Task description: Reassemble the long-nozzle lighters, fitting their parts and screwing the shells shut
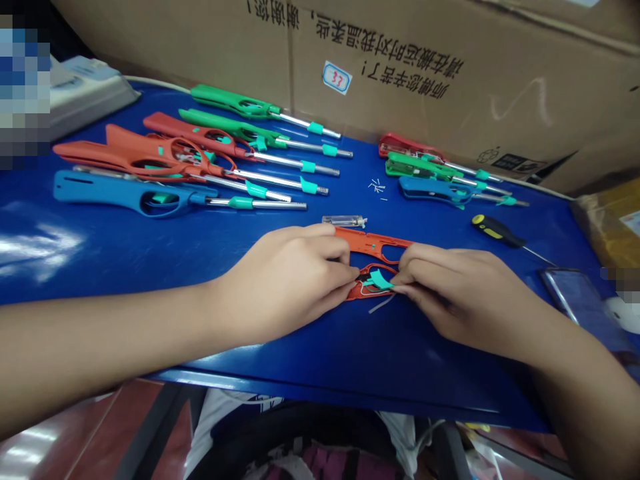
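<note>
In the middle of the head view an opened orange gas lighter lies in two halves. One half shell [367, 244] lies farther away. The nearer half [353, 293] holds a teal trigger [379, 280], a dark part and thin wires. My left hand [300, 277] is closed, its fingertips gripping the nearer half by the dark part. My right hand [450, 290] is closed at that half's other end, thumb and finger pinched beside the trigger; they hide what lies under them. A thin clear tube [381, 305] sticks out below. Just beyond the shells lies a clear fuel tank [344, 221].
Several long lighters [135, 193] in blue, orange, red and green lie at the back left. A group of three lighters [425, 167] is at the back right. Small white pins [377, 186], a screwdriver [500, 231] and a phone [580, 303] lie nearby. A cardboard box [210, 47] stands behind.
</note>
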Action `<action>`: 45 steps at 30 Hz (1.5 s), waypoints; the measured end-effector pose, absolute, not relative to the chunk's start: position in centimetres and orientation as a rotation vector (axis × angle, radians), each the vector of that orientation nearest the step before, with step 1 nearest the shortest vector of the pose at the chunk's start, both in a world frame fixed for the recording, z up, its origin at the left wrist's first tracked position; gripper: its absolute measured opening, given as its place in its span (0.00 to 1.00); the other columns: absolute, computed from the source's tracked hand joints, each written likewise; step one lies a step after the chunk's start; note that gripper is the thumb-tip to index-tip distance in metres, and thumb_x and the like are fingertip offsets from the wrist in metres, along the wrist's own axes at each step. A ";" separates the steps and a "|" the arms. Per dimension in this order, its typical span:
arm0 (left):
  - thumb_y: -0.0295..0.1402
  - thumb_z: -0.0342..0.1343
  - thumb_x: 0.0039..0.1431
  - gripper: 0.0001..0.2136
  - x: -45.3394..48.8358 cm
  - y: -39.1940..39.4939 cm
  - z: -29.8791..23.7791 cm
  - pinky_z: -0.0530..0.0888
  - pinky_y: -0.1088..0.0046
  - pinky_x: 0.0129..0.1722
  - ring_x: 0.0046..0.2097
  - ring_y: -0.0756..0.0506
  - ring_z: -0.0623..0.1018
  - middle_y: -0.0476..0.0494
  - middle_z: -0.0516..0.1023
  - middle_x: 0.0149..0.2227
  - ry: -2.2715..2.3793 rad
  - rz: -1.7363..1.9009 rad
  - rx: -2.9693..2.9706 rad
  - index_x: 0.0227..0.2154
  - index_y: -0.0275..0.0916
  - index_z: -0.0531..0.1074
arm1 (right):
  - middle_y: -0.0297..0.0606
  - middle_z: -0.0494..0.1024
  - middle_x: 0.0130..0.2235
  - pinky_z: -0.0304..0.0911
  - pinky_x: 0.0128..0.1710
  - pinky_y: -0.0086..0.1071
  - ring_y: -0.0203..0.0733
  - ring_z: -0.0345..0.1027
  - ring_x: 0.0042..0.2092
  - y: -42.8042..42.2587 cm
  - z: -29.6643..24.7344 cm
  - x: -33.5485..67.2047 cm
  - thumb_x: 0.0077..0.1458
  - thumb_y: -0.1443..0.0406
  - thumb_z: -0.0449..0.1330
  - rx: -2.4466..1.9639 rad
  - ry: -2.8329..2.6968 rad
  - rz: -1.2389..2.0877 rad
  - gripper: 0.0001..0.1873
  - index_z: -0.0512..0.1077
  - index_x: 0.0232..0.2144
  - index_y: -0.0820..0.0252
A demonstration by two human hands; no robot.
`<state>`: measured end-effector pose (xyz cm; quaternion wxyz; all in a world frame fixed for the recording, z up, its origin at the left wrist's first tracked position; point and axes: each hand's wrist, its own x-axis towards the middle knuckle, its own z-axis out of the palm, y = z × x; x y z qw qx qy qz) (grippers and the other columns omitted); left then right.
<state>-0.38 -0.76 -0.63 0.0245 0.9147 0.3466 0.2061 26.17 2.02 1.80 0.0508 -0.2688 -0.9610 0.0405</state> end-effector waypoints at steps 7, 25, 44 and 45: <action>0.34 0.55 0.70 0.11 -0.4 -0.7 -0.9 0.74 0.67 0.41 0.38 0.45 0.78 0.46 0.79 0.34 1.074 0.674 2.813 0.40 0.40 0.83 | 0.34 0.75 0.38 0.60 0.33 0.33 0.37 0.71 0.36 2.2 1.6 26.3 0.66 0.69 0.56 -0.802 -2.796 0.303 0.04 0.70 0.39 0.56; 0.31 0.57 0.68 0.08 -0.3 -0.7 -0.9 0.74 0.69 0.43 0.43 0.44 0.79 0.47 0.81 0.43 1.047 0.718 2.700 0.45 0.42 0.80 | 0.39 0.77 0.36 0.60 0.30 0.34 0.40 0.72 0.33 2.0 1.6 25.9 0.69 0.68 0.53 -0.690 -2.840 -0.041 0.10 0.72 0.36 0.62; 0.27 0.63 0.60 0.05 0.0 -0.3 -1.1 0.76 0.70 0.45 0.44 0.45 0.81 0.49 0.83 0.40 1.065 0.772 2.382 0.38 0.40 0.82 | 0.38 0.78 0.36 0.58 0.29 0.34 0.39 0.71 0.32 2.0 1.8 25.8 0.69 0.68 0.53 -0.645 -2.865 -0.125 0.09 0.71 0.35 0.61; 0.27 0.63 0.60 0.06 0.0 -0.3 -1.1 0.76 0.70 0.45 0.44 0.45 0.81 0.49 0.83 0.40 1.066 0.776 2.361 0.38 0.40 0.82 | 0.38 0.78 0.36 0.58 0.29 0.34 0.39 0.71 0.32 2.0 1.8 25.9 0.69 0.68 0.53 -0.646 -2.865 -0.127 0.10 0.71 0.35 0.61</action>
